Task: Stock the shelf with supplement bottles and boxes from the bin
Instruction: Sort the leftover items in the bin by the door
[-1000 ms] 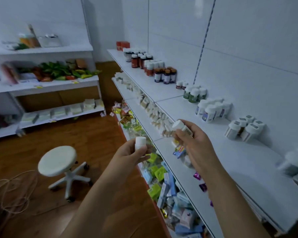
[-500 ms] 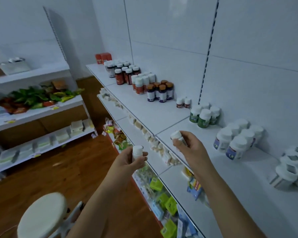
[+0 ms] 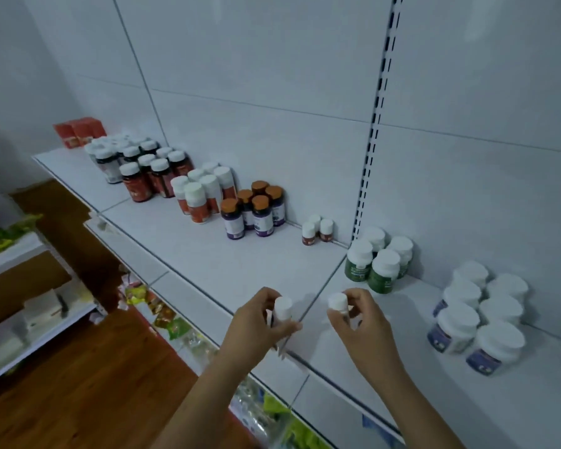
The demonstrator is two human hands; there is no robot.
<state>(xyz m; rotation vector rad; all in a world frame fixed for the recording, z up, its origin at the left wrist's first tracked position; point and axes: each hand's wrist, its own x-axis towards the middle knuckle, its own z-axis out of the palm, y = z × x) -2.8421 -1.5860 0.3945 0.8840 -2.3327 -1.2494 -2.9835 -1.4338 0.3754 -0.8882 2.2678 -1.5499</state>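
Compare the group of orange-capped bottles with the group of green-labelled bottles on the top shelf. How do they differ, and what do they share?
The orange-capped bottles have orange caps; the green-labelled bottles have white caps. The orange-capped bottles look dark with purple and white labels; the green-labelled bottles have green labels. The orange-capped group stands left of the slotted upright, the green-labelled group right of it. Both stand upright in clusters at the back of the shelf.

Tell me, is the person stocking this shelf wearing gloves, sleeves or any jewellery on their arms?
No. The left hand and the right hand are bare, with no gloves, rings, watch or bracelets visible. Both forearms are uncovered to the frame's edge; no sleeve shows.
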